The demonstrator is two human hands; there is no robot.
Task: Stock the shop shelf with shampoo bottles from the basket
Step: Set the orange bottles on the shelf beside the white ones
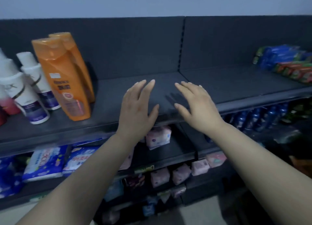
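Two orange shampoo bottles stand upright, one behind the other, on the left part of the dark top shelf. To their right, my left hand and my right hand hover side by side over a bare stretch of that shelf near its front edge. Both hands have straight, spread fingers and hold nothing. The basket is out of view.
White bottles with purple labels and red ones stand left of the orange pair. Blue and green packs lie on the top shelf's far right. Lower shelves carry blue packets and pink packets.
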